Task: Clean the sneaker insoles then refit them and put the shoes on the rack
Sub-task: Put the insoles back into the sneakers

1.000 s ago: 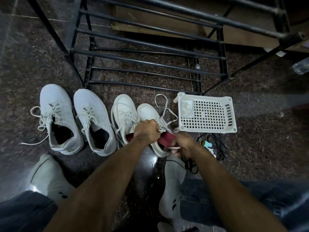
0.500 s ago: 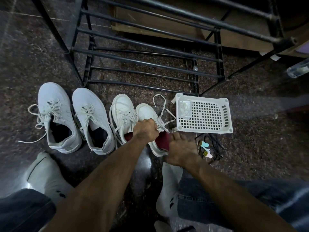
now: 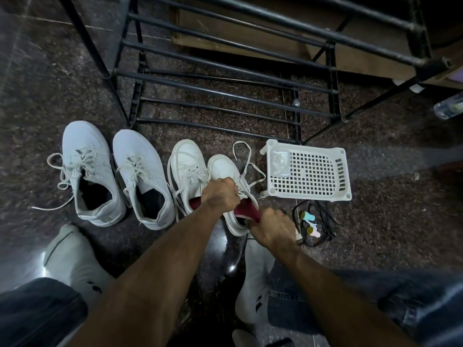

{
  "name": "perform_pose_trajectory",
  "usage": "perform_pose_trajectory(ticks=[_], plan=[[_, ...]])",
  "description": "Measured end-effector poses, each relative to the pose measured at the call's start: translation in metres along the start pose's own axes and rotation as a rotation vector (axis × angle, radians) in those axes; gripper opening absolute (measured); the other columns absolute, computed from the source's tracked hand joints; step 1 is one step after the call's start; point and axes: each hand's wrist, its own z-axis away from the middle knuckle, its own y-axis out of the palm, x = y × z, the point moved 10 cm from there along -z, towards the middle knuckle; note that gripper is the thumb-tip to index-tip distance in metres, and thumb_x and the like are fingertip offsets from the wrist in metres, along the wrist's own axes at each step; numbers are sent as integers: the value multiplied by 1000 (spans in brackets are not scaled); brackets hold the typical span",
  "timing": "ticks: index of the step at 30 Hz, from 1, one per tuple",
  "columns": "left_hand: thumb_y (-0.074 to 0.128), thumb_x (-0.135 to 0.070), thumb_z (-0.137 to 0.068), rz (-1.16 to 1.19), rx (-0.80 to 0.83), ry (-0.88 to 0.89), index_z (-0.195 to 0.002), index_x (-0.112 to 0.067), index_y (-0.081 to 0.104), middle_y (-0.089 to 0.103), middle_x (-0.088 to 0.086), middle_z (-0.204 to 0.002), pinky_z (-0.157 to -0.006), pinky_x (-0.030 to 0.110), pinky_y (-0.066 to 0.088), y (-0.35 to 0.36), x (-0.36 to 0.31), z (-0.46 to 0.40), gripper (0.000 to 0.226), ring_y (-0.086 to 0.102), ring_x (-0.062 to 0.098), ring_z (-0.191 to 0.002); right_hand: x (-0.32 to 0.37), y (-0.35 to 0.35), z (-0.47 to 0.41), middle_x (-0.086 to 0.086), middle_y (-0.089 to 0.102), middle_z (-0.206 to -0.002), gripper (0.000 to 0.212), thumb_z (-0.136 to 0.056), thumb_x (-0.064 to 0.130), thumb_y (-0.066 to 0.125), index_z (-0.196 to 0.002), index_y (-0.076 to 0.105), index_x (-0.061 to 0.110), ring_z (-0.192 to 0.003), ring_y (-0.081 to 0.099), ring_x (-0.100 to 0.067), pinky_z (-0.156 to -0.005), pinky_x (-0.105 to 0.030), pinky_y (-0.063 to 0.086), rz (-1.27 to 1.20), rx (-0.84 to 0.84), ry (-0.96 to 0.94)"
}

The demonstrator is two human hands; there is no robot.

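Left hand is fisted tight on the tongue and laces of the rightmost sneaker, knuckles up, pinning the shoe's throat. Right hand is down at the heel, fingers curled round the back end of a dark red insole, which lies angled in the shoe's opening, partly inside and partly riding over the collar. That sneaker sits on the dark speckled floor, toe pointing away from the person, its loose lace looping out toward the white plastic basket just beside it on the right.

Touching its left side is its partner, a second white sneaker, with a strip of red showing in its mouth just behind the left wrist. Further left stand two more pale sneakers, side by side, laces slack, dark inside; whether insoles are in them cannot be told.

The basket lies with its perforated face up, a small clear packet near its left edge. Below it, by the right hand, a tangle of black cord and a couple of small coloured items. Beyond the shoes stands the black metal rack, its lowest bars bare. At the floor's near edge, the person's socked feet and denim-clad knees frame the scene. A clear bottle lies at the far right.
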Motion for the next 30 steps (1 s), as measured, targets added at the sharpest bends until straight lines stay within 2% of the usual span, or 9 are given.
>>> perform_pose_trajectory(ticks=[3,7,12,16,19,21,23,26,30], plan=[[62,-33,-82,-9,12,7,-111,-24,67,68,3,-114,-86,34,53,2,0,0,31,63,27,-103,-2,4,8,-9,67,-104,42,-87,49,55,-109,63,14,-95,65,-31,-77,-35,50,-34,-26,65],[61,-35,-84,-25,18,6,-115,-23,65,66,4,-117,-87,35,53,1,-1,0,33,62,28,-105,1,-2,7,-10,68,-104,37,-89,44,50,-103,63,13,-96,65,-33,-76,-35,49,-42,-37,48],[62,-35,-86,-36,13,3,-118,-22,63,63,6,-121,-89,35,51,0,0,-1,35,60,28,-109,3,-3,6,-9,69,-103,36,-83,42,54,-100,66,12,-94,65,-31,-75,-33,48,-85,42,88],[63,-36,-84,-38,25,-3,-117,-24,64,64,4,-120,-88,34,51,0,0,1,35,60,28,-109,-3,-6,11,-5,68,-104,38,-80,44,59,-105,65,16,-95,65,-28,-72,-30,45,-62,85,134],[64,-39,-83,-40,35,6,-115,-26,65,66,3,-118,-87,34,51,0,-1,1,35,61,27,-107,0,-15,14,-4,67,-105,34,-82,39,59,-106,63,15,-97,65,-27,-71,-30,42,26,42,97],[63,-39,-83,-58,39,15,-115,-26,66,66,3,-118,-86,33,51,0,-2,0,34,61,27,-107,5,-19,16,-6,67,-105,33,-85,37,58,-106,61,12,-96,65,-28,-73,-31,46,58,-12,62],[62,-40,-85,-71,38,26,-114,-26,67,66,2,-118,-83,32,49,0,-1,0,32,61,27,-106,10,-17,17,-7,67,-106,31,-87,37,56,-106,61,13,-96,65,-29,-77,-33,50,44,-52,27],[61,-39,-88,-86,25,45,-108,-26,71,69,1,-113,-77,29,47,-3,1,-1,26,63,25,-102,14,-9,12,-8,67,-106,29,-91,37,51,-108,61,16,-95,66,-29,-77,-34,50,8,-81,15],[61,-39,-87,-92,19,51,-107,-25,71,70,2,-112,-76,29,46,-4,1,-2,26,64,26,-102,15,-5,-1,-10,67,-109,28,-92,34,51,-108,61,13,-99,64,-30,-79,-34,49,-40,-85,44]])
